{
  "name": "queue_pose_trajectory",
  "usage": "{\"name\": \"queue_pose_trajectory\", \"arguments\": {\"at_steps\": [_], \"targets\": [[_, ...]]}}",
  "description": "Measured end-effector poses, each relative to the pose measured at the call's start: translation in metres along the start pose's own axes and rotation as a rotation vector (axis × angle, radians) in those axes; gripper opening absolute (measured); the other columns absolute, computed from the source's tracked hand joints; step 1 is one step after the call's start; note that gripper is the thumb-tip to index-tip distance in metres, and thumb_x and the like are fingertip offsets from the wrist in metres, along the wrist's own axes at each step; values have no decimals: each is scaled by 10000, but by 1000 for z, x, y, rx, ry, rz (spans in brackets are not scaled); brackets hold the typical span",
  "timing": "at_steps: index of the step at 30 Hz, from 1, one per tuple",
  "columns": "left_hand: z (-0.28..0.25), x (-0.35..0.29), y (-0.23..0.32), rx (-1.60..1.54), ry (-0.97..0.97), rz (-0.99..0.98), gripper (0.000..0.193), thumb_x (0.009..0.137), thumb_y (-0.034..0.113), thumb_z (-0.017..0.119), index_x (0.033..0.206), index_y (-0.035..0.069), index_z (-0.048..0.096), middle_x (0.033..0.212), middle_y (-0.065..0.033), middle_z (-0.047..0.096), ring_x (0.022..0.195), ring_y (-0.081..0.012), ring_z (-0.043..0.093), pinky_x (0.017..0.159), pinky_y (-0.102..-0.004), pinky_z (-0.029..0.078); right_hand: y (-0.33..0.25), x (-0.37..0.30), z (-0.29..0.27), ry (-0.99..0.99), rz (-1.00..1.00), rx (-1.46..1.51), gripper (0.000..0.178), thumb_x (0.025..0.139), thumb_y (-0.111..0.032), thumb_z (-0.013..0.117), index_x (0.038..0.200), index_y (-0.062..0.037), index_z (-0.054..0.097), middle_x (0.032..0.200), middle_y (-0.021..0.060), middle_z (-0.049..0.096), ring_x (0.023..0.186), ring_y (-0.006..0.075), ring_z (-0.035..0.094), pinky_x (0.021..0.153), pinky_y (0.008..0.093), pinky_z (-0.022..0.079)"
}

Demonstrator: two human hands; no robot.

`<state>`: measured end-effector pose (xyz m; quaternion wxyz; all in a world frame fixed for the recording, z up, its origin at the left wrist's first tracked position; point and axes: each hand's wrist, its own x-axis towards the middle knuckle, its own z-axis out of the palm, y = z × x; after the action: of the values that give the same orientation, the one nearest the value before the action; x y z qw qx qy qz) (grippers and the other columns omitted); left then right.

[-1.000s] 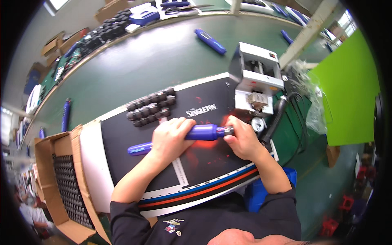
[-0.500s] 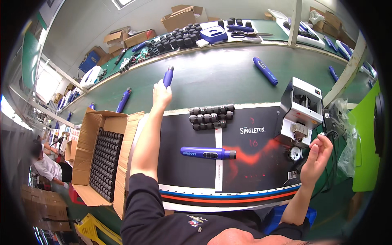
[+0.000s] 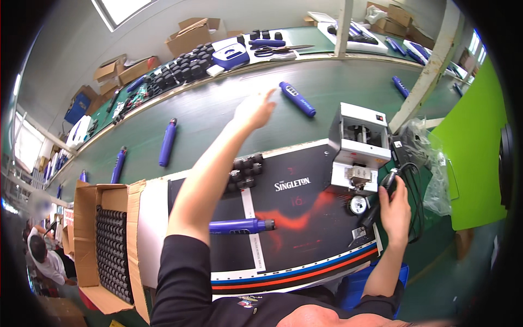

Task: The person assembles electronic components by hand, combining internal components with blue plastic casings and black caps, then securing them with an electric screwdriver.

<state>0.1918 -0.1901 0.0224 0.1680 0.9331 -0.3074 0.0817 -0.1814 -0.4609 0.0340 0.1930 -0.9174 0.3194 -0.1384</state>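
My left hand (image 3: 254,111) reaches over the green surface, empty, with its fingers stretched toward a blue cylindrical handheld device (image 3: 298,100). A small gap separates fingertips and device. On the right, my right hand (image 3: 396,211) has its thumb and fingers around the upper part of a slim black corded tool (image 3: 371,215), which looks like an electric screwdriver. Its lower end points toward the mat. Another blue device (image 3: 233,226) lies on the black mat (image 3: 305,240), partly hidden behind my left forearm. Short black cylinders (image 3: 248,166) sit above it, also partly covered.
A white and black machine (image 3: 359,144) and a round gauge (image 3: 358,205) stand beside the tool. An open cardboard box (image 3: 84,245) holds rows of black cylinders. More blue devices (image 3: 168,143) lie along the green surface. A metal post (image 3: 430,65) rises at the right.
My left hand has let go of a blue device, now lying on the green surface, and moved right. My right hand has closed around the black tool. The whole view has shifted.
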Motion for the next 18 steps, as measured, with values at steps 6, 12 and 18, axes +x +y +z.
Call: {"name": "queue_pose_trajectory", "arguments": {"at_steps": [6, 12, 18], "targets": [[66, 44, 96, -44, -170, -260, 691, 985, 683, 450, 1591, 370, 335, 1582, -282, 355, 1291, -486, 540, 1078, -544, 458, 18, 7, 26, -15, 62, 175, 740, 987, -223, 641, 1590, -85, 236, 1246, 255, 639, 1096, 387, 675, 913, 459, 528], [53, 29, 97, 78, -6, -375, 618, 843, 412, 803, 1267, -10, 650, 1395, -263, 530, 1162, -393, 639, 955, -472, 558, 96, -22, 13, 67, 72, 1162, 616, 1036, -231, 624, 1540, 1, 357, 1131, 19, 597, 968, 90, 562, 767, 243, 483], [20, -20, 40, -151, 69, -302, 620, 842, 267, 696, 1307, -64, 455, 1134, -329, 645, 1013, -456, 680, 928, -498, 541, 43, -4, -40, -24, -317, 1981, 488, 1025, -472, 587, 1151, -9, 498, 945, 79, 463, 846, 185, 492, 681, 274, 442]]}}
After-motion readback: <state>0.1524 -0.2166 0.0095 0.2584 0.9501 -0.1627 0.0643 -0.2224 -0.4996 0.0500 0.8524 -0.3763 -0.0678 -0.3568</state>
